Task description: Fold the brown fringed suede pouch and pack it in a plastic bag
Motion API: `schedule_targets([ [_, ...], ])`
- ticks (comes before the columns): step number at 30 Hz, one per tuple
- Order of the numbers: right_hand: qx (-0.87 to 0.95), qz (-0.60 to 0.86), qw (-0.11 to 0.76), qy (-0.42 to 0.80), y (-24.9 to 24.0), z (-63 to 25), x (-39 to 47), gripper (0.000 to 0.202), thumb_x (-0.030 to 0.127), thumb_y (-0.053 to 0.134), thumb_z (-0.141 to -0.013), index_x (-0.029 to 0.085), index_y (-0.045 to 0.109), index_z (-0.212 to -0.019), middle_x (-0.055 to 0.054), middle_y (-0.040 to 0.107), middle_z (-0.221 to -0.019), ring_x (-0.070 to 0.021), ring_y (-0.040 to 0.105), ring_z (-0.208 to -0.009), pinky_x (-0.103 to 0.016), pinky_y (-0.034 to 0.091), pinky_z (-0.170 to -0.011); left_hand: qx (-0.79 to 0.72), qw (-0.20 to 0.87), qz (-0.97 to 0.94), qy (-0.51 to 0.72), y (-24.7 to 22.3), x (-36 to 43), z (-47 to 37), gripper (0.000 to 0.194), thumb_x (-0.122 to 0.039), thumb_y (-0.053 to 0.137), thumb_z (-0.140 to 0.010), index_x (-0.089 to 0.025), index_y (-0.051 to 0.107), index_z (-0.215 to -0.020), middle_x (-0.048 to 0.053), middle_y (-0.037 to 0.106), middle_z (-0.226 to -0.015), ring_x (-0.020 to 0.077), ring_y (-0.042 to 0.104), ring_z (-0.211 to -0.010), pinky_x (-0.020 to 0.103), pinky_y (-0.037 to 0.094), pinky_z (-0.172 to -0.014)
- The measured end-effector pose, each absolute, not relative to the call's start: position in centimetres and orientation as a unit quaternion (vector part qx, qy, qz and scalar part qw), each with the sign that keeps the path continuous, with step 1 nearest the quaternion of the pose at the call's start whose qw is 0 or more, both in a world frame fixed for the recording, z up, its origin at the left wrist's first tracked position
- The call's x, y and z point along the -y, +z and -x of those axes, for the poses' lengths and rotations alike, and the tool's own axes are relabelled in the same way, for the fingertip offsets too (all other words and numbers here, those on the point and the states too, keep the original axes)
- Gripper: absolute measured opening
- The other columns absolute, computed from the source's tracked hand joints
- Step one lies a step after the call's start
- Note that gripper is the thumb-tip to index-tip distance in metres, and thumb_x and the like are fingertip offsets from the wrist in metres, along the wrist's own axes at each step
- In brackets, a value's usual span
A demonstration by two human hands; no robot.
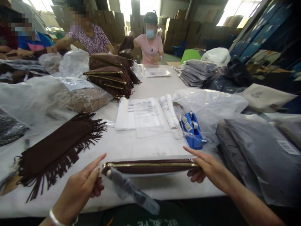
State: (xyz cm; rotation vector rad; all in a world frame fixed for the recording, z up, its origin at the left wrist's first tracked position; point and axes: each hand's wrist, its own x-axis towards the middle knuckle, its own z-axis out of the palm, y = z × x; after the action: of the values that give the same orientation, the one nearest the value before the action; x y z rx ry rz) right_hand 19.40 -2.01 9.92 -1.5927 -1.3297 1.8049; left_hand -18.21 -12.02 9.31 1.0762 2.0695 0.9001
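The brown zip pouch (150, 166) could slip out of its clear bag (131, 188), since only its two ends are held and the plastic hangs loose at 6 o'clock; left hand (78, 188) pinches the zip end, forefinger out; right hand (207, 168) grips the other end, fingers partly spread; pouch sits edge-up, gold zip on top, near the desk (145, 144) front, tape dispenser (192, 130) at 1 o'clock

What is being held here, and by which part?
A brown zippered pouch, held at its two ends: left hand at the zipper-pull end, right hand at the other.
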Motion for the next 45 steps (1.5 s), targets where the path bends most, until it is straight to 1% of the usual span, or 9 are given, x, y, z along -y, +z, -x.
schedule_targets([
  [3, 0.486, 0.550, 0.193, 0.652, 10.0, -19.3, 0.1, 0.061, 0.033, 0.043, -0.085, 0.016, 0.032, -0.142, -0.008, 0.070, -0.063, -0.0185, 0.065, -0.049, -0.024, 0.049, -0.043, -0.746, 0.392, -0.423, 0.333, 10.1, 10.5, 18.2, 0.064, -0.048, 0.047, -0.081, -0.016, 0.042, -0.136, -0.003, 0.063, -0.052, 0.0157, 0.058, -0.042, 0.026, 0.051, -0.043],
  [8, 0.494, 0.530, 0.277, 0.632, 10.3, -19.9, -0.8, 0.059, 0.035, 0.044, -0.088, 0.018, 0.029, -0.143, -0.007, 0.071, -0.067, -0.0196, 0.067, -0.056, -0.026, 0.052, -0.047, -0.731, 0.406, -0.404, 0.370, 11.6, 8.9, 17.5, 0.057, -0.042, 0.050, -0.081, -0.014, 0.048, -0.130, -0.001, 0.064, -0.051, 0.0153, 0.059, -0.043, 0.025, 0.051, -0.043],
  [13, 0.670, 0.496, 0.406, 0.374, 12.9, -16.9, 2.2, 0.041, 0.034, 0.045, -0.092, 0.027, 0.044, -0.133, -0.001, 0.071, -0.077, -0.0156, 0.068, -0.066, -0.026, 0.055, -0.062, -0.728, 0.383, -0.415, 0.389, 12.4, 7.8, 16.5, 0.053, -0.041, 0.052, -0.079, -0.014, 0.055, -0.125, -0.003, 0.061, -0.047, 0.0146, 0.059, -0.042, 0.024, 0.052, -0.044],
  [19, 0.878, 0.364, 0.193, 0.243, 13.4, -5.2, 3.7, 0.060, 0.061, 0.054, -0.079, 0.014, 0.059, -0.116, -0.013, 0.067, -0.105, -0.0295, 0.061, -0.099, -0.044, 0.048, -0.090, -0.725, 0.359, -0.448, 0.379, 11.3, 7.3, 15.8, 0.058, -0.046, 0.051, -0.080, -0.015, 0.051, -0.129, -0.002, 0.065, -0.052, 0.0145, 0.060, -0.044, 0.023, 0.053, -0.046],
  [26, 0.918, 0.294, -0.041, 0.264, 12.1, -1.3, -2.9, 0.035, 0.037, 0.052, -0.087, 0.018, 0.057, -0.116, -0.010, 0.068, -0.100, -0.0243, 0.064, -0.090, -0.034, 0.050, -0.076, -0.714, 0.387, -0.497, 0.306, 11.0, 8.1, 16.9, 0.059, -0.054, 0.047, -0.083, -0.021, 0.048, -0.131, -0.006, 0.057, -0.045, 0.0103, 0.050, -0.038, 0.018, 0.046, -0.040],
  [32, 0.983, 0.152, -0.037, 0.099, 11.6, -3.6, -6.3, 0.039, 0.017, 0.049, -0.089, 0.023, 0.051, -0.127, -0.009, 0.064, -0.105, -0.0246, 0.058, -0.096, -0.037, 0.046, -0.082, -0.696, 0.438, -0.509, 0.253, 11.6, 7.4, 18.8, 0.068, -0.060, 0.044, -0.082, -0.022, 0.038, -0.138, -0.005, 0.055, -0.042, 0.0115, 0.048, -0.038, 0.020, 0.045, -0.040],
  [37, 0.946, 0.149, 0.024, 0.286, 12.2, -9.0, -4.0, 0.040, 0.034, 0.042, -0.096, 0.023, 0.044, -0.134, -0.007, 0.056, -0.127, -0.0185, 0.051, -0.115, -0.030, 0.039, -0.099, -0.703, 0.453, -0.480, 0.264, 11.4, 6.9, 19.3, 0.072, -0.063, 0.042, -0.082, -0.022, 0.034, -0.140, -0.005, 0.058, -0.046, 0.0129, 0.050, -0.040, 0.022, 0.046, -0.042],
  [41, 0.931, 0.197, 0.035, 0.306, 13.1, -14.9, -2.2, 0.038, 0.042, 0.055, -0.088, 0.021, 0.058, -0.119, -0.007, 0.063, -0.114, -0.0177, 0.053, -0.112, -0.031, 0.036, -0.103, -0.706, 0.463, -0.460, 0.276, 11.0, 6.6, 19.4, 0.072, -0.067, 0.042, -0.080, -0.025, 0.035, -0.139, -0.007, 0.058, -0.046, 0.0128, 0.051, -0.040, 0.023, 0.046, -0.042],
  [45, 0.949, 0.279, 0.070, 0.131, 13.0, -20.0, -2.9, 0.009, 0.023, 0.057, -0.087, 0.022, 0.066, -0.087, -0.002, 0.066, -0.085, -0.0153, 0.060, -0.090, -0.042, 0.028, -0.108, -0.716, 0.445, -0.448, 0.297, 10.9, 6.0, 19.5, 0.072, -0.067, 0.046, -0.077, -0.018, 0.047, -0.130, -0.006, 0.058, -0.046, 0.0122, 0.051, -0.039, 0.021, 0.045, -0.038],
])
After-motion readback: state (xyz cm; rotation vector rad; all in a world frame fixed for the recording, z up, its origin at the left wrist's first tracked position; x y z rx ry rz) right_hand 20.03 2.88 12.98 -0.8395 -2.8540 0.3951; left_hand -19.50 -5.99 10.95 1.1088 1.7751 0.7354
